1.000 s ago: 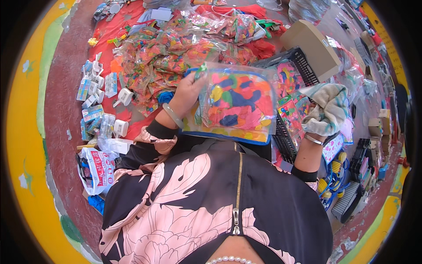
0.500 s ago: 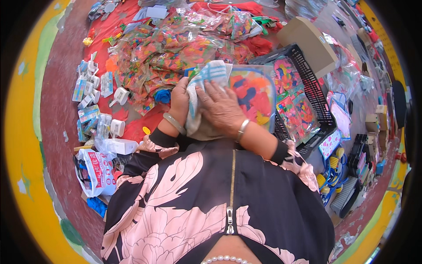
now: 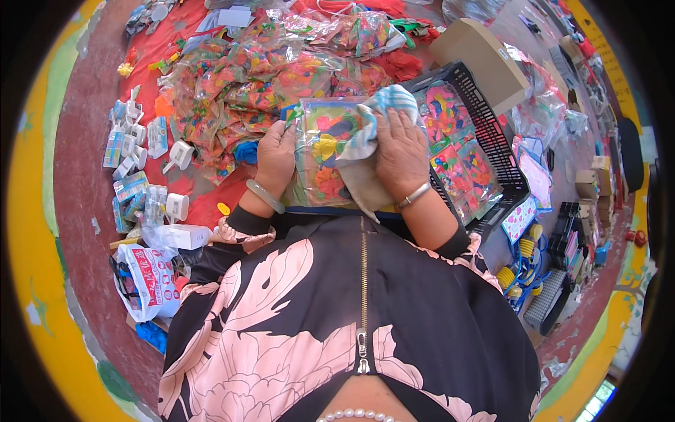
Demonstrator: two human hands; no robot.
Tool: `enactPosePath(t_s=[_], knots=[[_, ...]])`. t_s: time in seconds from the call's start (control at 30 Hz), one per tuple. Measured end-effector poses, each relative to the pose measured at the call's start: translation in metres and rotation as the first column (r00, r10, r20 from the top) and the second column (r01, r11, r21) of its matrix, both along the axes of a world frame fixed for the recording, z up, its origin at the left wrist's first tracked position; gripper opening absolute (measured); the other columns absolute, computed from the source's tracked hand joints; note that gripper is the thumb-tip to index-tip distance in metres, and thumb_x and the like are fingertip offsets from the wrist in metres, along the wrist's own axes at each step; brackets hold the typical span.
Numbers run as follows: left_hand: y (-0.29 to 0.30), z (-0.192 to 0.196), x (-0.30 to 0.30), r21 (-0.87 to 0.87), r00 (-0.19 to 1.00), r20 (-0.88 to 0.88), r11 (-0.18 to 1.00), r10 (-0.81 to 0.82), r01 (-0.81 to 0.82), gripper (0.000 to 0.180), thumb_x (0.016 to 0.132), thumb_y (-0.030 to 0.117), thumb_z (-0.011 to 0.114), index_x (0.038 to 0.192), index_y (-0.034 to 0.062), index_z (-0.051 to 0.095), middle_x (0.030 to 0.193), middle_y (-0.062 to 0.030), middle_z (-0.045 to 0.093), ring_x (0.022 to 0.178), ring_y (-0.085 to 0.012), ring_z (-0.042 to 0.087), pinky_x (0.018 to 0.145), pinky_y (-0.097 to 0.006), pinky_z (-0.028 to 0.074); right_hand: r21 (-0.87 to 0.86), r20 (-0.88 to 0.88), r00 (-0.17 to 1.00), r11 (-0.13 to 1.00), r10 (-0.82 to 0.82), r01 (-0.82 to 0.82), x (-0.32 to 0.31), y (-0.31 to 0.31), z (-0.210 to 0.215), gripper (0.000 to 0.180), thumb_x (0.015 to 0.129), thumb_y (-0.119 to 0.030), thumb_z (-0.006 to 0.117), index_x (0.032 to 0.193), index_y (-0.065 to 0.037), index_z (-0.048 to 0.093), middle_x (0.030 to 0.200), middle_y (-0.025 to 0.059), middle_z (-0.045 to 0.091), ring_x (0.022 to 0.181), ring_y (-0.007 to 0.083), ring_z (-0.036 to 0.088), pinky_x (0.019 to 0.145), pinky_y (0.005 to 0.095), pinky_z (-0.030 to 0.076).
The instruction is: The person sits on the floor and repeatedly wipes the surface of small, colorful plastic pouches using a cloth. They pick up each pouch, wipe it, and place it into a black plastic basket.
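A flat clear plastic bag (image 3: 325, 165) of colourful pieces, which look like balloons, lies in front of me over a blue-edged surface. My left hand (image 3: 275, 156) grips its left edge; the fingertips are partly hidden. My right hand (image 3: 402, 151) lies on a white and blue striped cloth (image 3: 362, 144), holding it bunched against the bag's right side. The cloth's loose lower end hangs toward me.
Many similar bags (image 3: 239, 91) are heaped on red sheeting beyond. On the right stand a black plastic crate (image 3: 492, 133) with filled bags and a cardboard box (image 3: 478, 63). Small white devices (image 3: 179, 155) and a carrier bag (image 3: 148, 281) lie to the left.
My right hand has moved the cloth to the right across the bag, uncovering its left part. The left hand has shifted slightly left and down, still at the left edge.
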State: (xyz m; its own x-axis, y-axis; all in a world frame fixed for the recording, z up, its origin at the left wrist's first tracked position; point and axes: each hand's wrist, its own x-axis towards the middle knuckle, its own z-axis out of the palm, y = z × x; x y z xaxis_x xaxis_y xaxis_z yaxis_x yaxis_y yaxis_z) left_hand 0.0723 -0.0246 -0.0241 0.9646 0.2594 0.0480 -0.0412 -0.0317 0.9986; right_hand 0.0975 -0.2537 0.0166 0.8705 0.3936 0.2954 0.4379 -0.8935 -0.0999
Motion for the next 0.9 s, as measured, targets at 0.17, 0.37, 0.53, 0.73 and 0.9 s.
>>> enactPosePath(t_s=[0.17, 0.37, 0.53, 0.73, 0.9], knots=[[-0.001, -0.001, 0.000, -0.010, 1.000, 0.006, 1.000, 0.014, -0.014, 0.012, 0.095, 0.009, 0.049, 0.088, 0.0030, 0.057, 0.076, 0.0055, 0.050, 0.067, -0.0010, 0.042, 0.058, -0.019, 0.038, 0.232, 0.151, 0.989, 0.972, 0.006, -0.041, -0.019, -0.037, -0.012, 0.049, 0.076, -0.002, 0.057, 0.125, -0.004, 0.053, 0.122, 0.0203, 0.056, 0.113, 0.0360, 0.053, 0.095, 0.0433, 0.041], [0.003, 0.003, 0.000, -0.106, 0.998, -0.054, 0.994, -0.036, 0.030, 0.010, 0.093, 0.009, 0.051, 0.094, 0.0018, 0.058, 0.079, 0.0024, 0.056, 0.067, -0.0026, 0.049, 0.059, -0.019, 0.042, 0.427, -0.128, 0.987, 0.893, -0.096, 0.142, -0.032, -0.122, -0.032, 0.022, 0.077, -0.005, 0.058, 0.097, -0.002, 0.066, 0.093, 0.0185, 0.066, 0.087, 0.0327, 0.063, 0.075, 0.0368, 0.051], [0.009, -0.002, 0.003, -0.314, 0.978, -0.088, 0.937, -0.189, 0.153, 0.018, 0.090, 0.003, 0.054, 0.107, -0.0012, 0.055, 0.092, -0.0036, 0.063, 0.079, -0.0077, 0.060, 0.070, -0.022, 0.050, 0.582, -0.436, 0.863, 0.651, -0.256, 0.487, 0.009, -0.184, -0.005, 0.024, 0.078, -0.010, 0.061, 0.099, 0.000, 0.068, 0.085, 0.0108, 0.068, 0.080, 0.0151, 0.064, 0.071, 0.0271, 0.049], [0.014, 0.000, 0.017, -0.154, 0.975, -0.031, 0.964, -0.222, 0.215, 0.030, 0.082, 0.006, 0.063, 0.110, -0.0036, 0.054, 0.089, -0.0054, 0.064, 0.081, -0.0097, 0.060, 0.070, -0.024, 0.048, 0.356, -0.512, 0.854, 0.928, 0.096, 0.109, 0.079, -0.120, 0.049, 0.049, 0.082, -0.031, 0.067, 0.118, 0.001, 0.058, 0.108, 0.0161, 0.064, 0.097, 0.0212, 0.061, 0.083, 0.0312, 0.047], [0.013, 0.025, 0.022, 0.230, 0.977, -0.110, 0.951, -0.185, 0.206, 0.032, 0.084, 0.007, 0.062, 0.114, -0.0015, 0.054, 0.094, -0.0044, 0.062, 0.082, -0.0097, 0.059, 0.071, -0.025, 0.050, 0.283, -0.701, 0.681, 0.959, 0.212, -0.007, 0.127, -0.091, 0.038, 0.032, 0.081, -0.022, 0.065, 0.103, 0.001, 0.062, 0.088, 0.0091, 0.065, 0.081, 0.0151, 0.059, 0.073, 0.0298, 0.048]])
